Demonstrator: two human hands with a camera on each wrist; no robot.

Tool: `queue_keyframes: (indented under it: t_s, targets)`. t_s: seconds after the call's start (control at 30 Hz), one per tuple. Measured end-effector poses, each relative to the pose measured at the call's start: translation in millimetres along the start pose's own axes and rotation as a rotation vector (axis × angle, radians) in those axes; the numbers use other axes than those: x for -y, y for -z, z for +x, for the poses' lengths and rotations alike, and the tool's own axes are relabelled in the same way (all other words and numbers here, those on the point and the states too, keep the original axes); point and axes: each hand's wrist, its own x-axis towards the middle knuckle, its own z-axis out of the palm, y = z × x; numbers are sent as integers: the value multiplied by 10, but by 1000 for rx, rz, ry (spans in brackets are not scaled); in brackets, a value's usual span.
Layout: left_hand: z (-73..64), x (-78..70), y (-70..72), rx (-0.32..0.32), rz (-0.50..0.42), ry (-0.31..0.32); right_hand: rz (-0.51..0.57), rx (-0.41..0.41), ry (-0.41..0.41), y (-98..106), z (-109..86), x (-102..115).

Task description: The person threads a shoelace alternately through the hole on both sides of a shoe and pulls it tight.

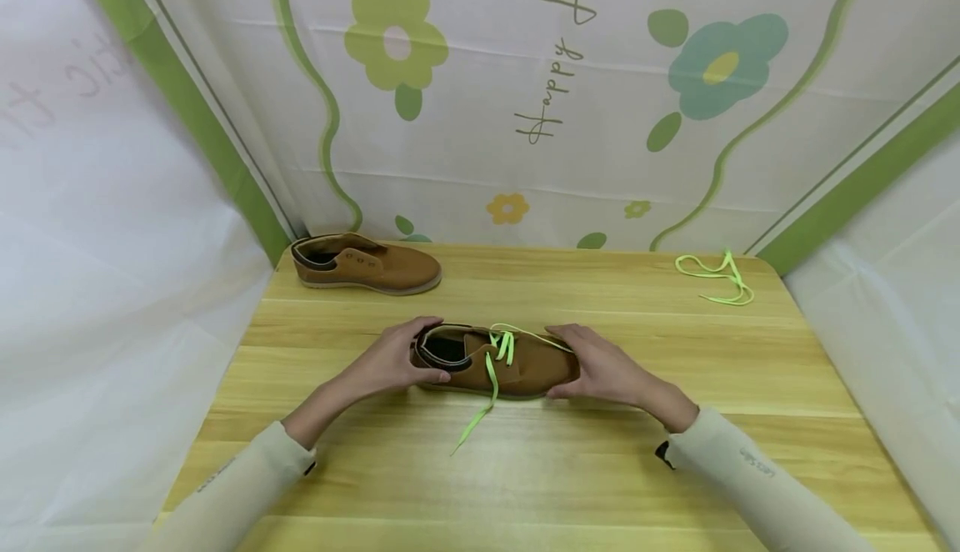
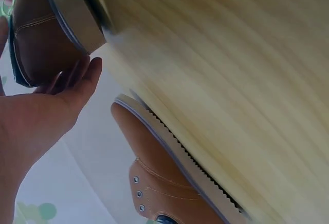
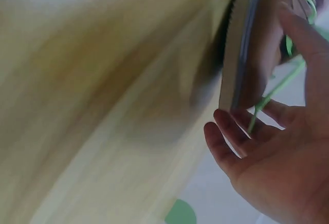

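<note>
A brown leather shoe (image 1: 538,366) lies sideways at mid-table, heel to the left and toe to the right. Its neon green shoelace (image 1: 492,375) runs through the eyelets; one end trails to the front and the other passes back over the toe side. My left hand (image 1: 392,358) grips the heel, thumb on the near side and fingers round the back. At the toe, my right hand (image 1: 602,368) holds the shoe between thumb and fingers. In the right wrist view a lace end (image 3: 280,84) hangs by the fingers (image 3: 226,134).
A second brown shoe (image 1: 408,268), without a lace, stands at the table's back left. Another green shoelace (image 1: 738,289) lies loosely looped at the back right. Behind the wooden table (image 1: 570,469) hangs a flower-printed white cloth (image 1: 480,143), with white sheets on both sides.
</note>
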Motion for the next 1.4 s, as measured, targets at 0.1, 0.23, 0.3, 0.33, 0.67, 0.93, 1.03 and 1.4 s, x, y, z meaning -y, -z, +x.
queue_keyframes:
  t_s: [0.1,0.23,0.3,0.33,0.67,0.93,1.03,1.4]
  targets:
    - [-12,21,-2,11,10,2,-73,-17,25,-54,1,15]
    - [-19,46,-16,10,18,12,-89,-47,41,-102,7,7]
    - [-19,54,-25,7,20,21,-81,-54,44,-115,10,2]
    - [-20,58,-30,5,21,26,-81,-58,48,-122,11,-3]
    - [4,36,-62,-29,21,57,-48,-77,71,-113,56,-41]
    - [169,19,-16,-51,11,27,-17,-66,66,49,190,-156]
    - [277,22,7,-59,8,19,-16,-74,69,121,271,-246]
    - [805,-17,46,-70,-28,48,28,-96,50,404,575,-664]
